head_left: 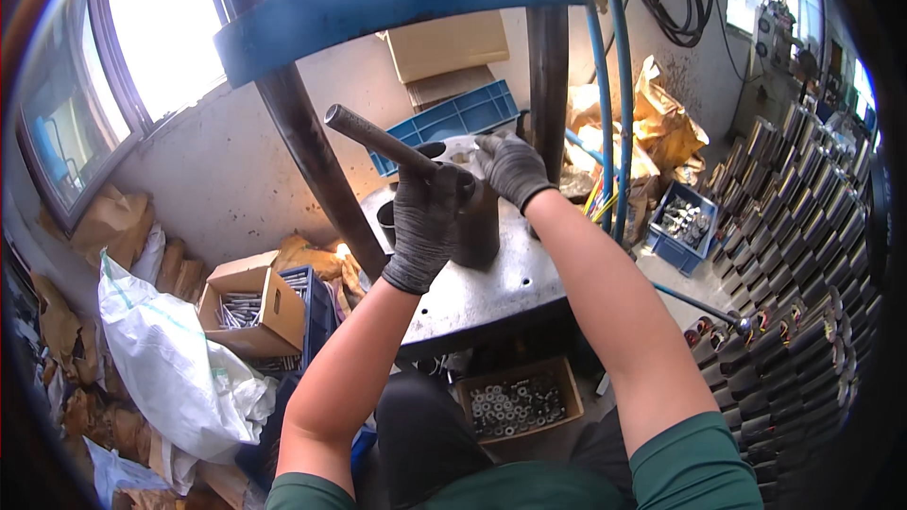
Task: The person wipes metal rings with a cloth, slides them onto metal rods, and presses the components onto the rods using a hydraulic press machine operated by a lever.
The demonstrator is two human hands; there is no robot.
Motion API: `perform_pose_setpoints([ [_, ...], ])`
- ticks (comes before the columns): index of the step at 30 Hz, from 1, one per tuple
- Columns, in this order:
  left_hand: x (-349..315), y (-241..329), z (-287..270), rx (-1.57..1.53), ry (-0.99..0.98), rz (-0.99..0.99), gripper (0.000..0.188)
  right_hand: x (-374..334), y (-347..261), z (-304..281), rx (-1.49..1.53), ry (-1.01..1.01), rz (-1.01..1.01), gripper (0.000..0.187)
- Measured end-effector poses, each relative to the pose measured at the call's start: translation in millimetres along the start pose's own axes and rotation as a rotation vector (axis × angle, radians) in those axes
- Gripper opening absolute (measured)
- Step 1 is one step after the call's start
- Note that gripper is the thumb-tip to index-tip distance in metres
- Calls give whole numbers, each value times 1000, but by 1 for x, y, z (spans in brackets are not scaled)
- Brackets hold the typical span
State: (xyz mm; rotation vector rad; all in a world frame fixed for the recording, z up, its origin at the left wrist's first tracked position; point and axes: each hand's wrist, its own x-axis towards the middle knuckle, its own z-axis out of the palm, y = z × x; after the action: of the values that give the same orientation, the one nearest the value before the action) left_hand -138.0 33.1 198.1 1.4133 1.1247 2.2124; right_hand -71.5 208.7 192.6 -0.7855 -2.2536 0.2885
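My left hand (422, 231), in a dark grey knit glove, is closed around a long grey metal rod (370, 137). The rod slants up to the left above a round-cornered metal press table (510, 293). Just right of that hand stands a dark metal cylinder (479, 231), partly hidden by the glove. My right hand (515, 168), gloved alike, reaches past the cylinder to the table's far side. Its fingers are bent together near holes in the plate; whatever they hold, if anything, is hidden. Another short dark cylinder (385, 219) shows behind my left wrist.
A blue press crossbeam (406, 5) spans overhead between dark posts (316, 161). Behind the table leans a blue divided crate (463, 113). At left are a carton of metal pins (250, 307) and a white sack (179, 359). Stacked metal cylinders (784, 227) fill the right; a box of rings (520, 406) sits below.
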Motion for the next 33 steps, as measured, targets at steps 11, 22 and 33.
perform_pose_setpoints([
  [11,-134,-194,-99,535,-216,-393,44,9,2,4,-54,-88,-31,33],
  [22,-134,-179,-117,416,-252,-424,55,-96,-35,0,426,95,-265,42],
  [33,-104,-116,-109,451,-236,-501,46,-154,-26,64,843,-555,501,37],
])
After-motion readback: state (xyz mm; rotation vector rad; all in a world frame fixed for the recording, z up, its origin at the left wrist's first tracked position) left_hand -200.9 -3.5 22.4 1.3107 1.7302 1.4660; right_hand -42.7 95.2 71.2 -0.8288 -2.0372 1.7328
